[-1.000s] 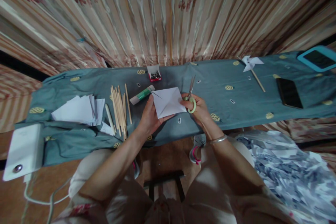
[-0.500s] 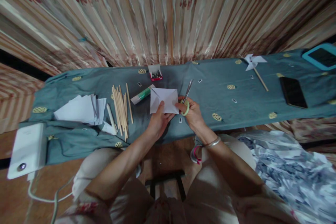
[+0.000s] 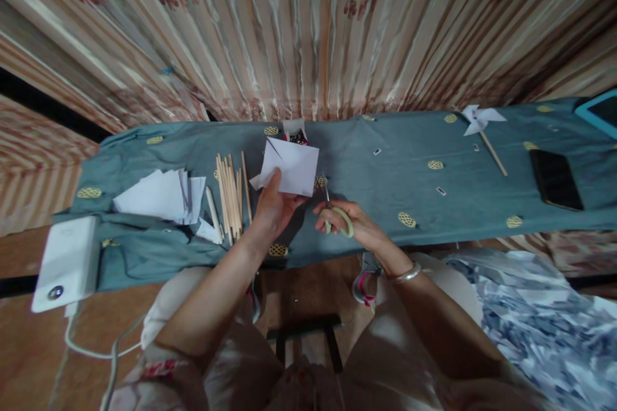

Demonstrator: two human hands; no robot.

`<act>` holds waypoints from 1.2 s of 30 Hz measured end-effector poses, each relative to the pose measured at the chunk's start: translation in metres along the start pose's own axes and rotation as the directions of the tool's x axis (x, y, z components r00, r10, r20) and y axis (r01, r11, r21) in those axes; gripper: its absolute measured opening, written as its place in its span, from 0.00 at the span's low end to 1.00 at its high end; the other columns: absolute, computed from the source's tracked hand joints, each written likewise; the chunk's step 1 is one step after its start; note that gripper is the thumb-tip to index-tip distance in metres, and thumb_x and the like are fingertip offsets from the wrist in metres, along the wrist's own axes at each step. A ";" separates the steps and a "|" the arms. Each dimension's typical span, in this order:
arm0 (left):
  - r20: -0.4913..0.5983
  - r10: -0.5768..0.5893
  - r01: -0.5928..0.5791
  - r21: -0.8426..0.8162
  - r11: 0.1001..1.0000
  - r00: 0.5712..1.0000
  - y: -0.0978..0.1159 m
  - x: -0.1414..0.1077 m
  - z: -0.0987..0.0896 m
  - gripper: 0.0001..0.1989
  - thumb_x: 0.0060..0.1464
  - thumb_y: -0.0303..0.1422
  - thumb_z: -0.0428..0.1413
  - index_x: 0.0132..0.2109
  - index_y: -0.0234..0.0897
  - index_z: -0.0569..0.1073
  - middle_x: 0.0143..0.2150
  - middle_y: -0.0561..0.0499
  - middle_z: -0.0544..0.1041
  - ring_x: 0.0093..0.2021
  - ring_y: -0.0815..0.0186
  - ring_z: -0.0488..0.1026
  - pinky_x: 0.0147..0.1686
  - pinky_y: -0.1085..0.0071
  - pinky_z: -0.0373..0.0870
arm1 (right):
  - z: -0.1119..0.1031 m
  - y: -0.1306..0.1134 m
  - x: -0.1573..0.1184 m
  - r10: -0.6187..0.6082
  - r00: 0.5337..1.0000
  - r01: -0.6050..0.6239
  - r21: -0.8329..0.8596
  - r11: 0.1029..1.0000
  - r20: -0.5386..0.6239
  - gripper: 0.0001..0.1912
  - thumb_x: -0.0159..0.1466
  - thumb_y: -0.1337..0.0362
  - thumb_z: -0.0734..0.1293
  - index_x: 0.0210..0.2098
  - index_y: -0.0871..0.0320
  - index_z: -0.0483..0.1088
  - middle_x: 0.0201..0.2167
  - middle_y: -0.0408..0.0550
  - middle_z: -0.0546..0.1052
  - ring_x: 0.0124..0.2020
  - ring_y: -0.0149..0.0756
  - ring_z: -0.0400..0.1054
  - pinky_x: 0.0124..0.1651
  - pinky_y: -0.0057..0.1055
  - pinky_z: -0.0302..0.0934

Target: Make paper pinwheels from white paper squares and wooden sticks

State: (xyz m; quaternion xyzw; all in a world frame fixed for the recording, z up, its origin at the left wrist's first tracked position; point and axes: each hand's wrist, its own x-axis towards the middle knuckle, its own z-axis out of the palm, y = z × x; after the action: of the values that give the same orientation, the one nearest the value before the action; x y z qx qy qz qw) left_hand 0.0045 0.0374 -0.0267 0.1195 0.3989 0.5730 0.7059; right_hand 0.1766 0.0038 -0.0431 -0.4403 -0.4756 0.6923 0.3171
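Note:
My left hand grips a white square of paper, its thumb on top and its fingers underneath. A dark slit runs in from the paper's upper left corner. To the right, my right hand is closed round the pale green handles of a pair of scissors. The blades point up and away, just right of the paper's lower edge, and look slightly parted. Behind the paper stands a small open box with dark pieces in it, partly covered by the sheet.
Wooden sticks, a white pen-like rod and a paper stack lie left. A white device sits far left. Rightward are a pinwheel, a phone and a blue-framed device.
The paper has tilted and moved up and left, now covering most of the glue tube and part of the box. The scissors have turned in my right hand and come away from the paper-holding fingers.

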 end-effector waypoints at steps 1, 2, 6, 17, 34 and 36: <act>0.010 -0.001 0.001 0.008 1.000 1.000 0.002 0.000 0.000 0.18 0.68 0.37 0.45 0.57 0.33 0.70 0.43 0.43 0.82 0.44 0.58 0.80 0.50 0.57 0.75 | 0.000 -0.001 -0.002 0.010 0.999 -0.009 -0.028 1.000 0.053 0.28 0.53 0.41 0.73 0.37 0.60 0.73 0.26 0.46 0.77 0.26 0.29 0.68 0.27 0.26 0.61; 0.017 -0.002 0.002 0.008 1.000 1.000 0.004 0.001 -0.001 0.18 0.68 0.38 0.46 0.57 0.33 0.69 0.44 0.42 0.81 0.45 0.56 0.80 0.50 0.56 0.75 | -0.001 -0.002 -0.004 0.021 0.995 -0.016 -0.052 0.999 0.097 0.27 0.54 0.42 0.73 0.37 0.61 0.72 0.27 0.46 0.76 0.26 0.30 0.68 0.28 0.26 0.61; 0.023 -0.019 0.019 -0.018 1.000 1.000 0.005 0.000 0.000 0.20 0.66 0.40 0.50 0.60 0.36 0.68 0.46 0.42 0.81 0.46 0.56 0.80 0.50 0.55 0.75 | -0.001 -0.009 -0.007 0.053 0.982 -0.033 -0.109 0.993 0.184 0.27 0.55 0.43 0.72 0.38 0.62 0.72 0.27 0.46 0.75 0.26 0.30 0.67 0.30 0.29 0.64; 0.041 -0.030 0.029 0.021 0.999 0.999 0.002 -0.004 0.005 0.21 0.69 0.37 0.43 0.62 0.32 0.66 0.47 0.40 0.81 0.48 0.55 0.79 0.53 0.53 0.74 | -0.005 -0.001 -0.003 0.051 0.980 -0.034 -0.088 0.995 0.190 0.29 0.53 0.41 0.73 0.36 0.61 0.73 0.24 0.42 0.75 0.23 0.26 0.66 0.27 0.25 0.60; -0.028 -0.035 0.036 0.022 0.999 0.999 0.001 -0.006 0.007 0.18 0.68 0.36 0.44 0.57 0.30 0.70 0.46 0.39 0.80 0.46 0.56 0.79 0.53 0.53 0.74 | -0.004 0.002 -0.002 0.045 0.986 -0.032 -0.081 0.996 0.161 0.27 0.53 0.42 0.74 0.35 0.61 0.74 0.21 0.42 0.75 0.22 0.26 0.66 0.22 0.23 0.57; -0.023 -0.036 0.037 0.021 0.999 0.999 0.002 -0.006 0.007 0.18 0.68 0.36 0.45 0.57 0.30 0.70 0.48 0.38 0.80 0.47 0.55 0.79 0.53 0.52 0.74 | -0.004 0.002 -0.002 0.051 0.986 -0.040 -0.070 0.997 0.157 0.27 0.52 0.42 0.74 0.34 0.61 0.74 0.21 0.41 0.74 0.22 0.26 0.66 0.22 0.23 0.57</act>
State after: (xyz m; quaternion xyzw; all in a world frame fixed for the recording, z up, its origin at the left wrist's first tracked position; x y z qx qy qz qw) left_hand 0.0080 0.0343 -0.0183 0.1132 0.4149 0.5570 0.7105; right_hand 0.1814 0.0030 -0.0454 -0.4049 -0.5120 0.7160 0.2475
